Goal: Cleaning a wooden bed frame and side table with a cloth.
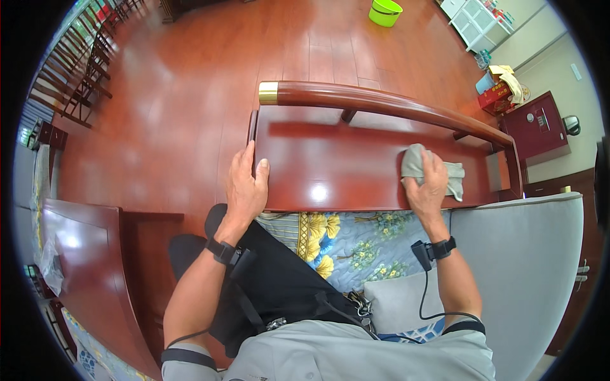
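My right hand (427, 181) presses a folded grey-green cloth (412, 161) onto the glossy red-brown wooden panel (333, 162) of a sofa's side, near its right part. Part of the cloth sticks out to the right of the fingers. At the panel's left end, my left hand (248, 183) rests against the edge with thumb and fingers apart, holding nothing. A rounded wooden armrest rail (352, 95) with a brass-coloured end cap (268, 93) runs along the panel's far side.
A floral seat cover (371, 243), a light grey cushion (405, 300) and a grey backrest (514, 266) lie close by. A wooden table (90, 257) is at left. Farther off are a green bucket (385, 13), a dark red safe (536, 124) and wooden chairs (86, 81).
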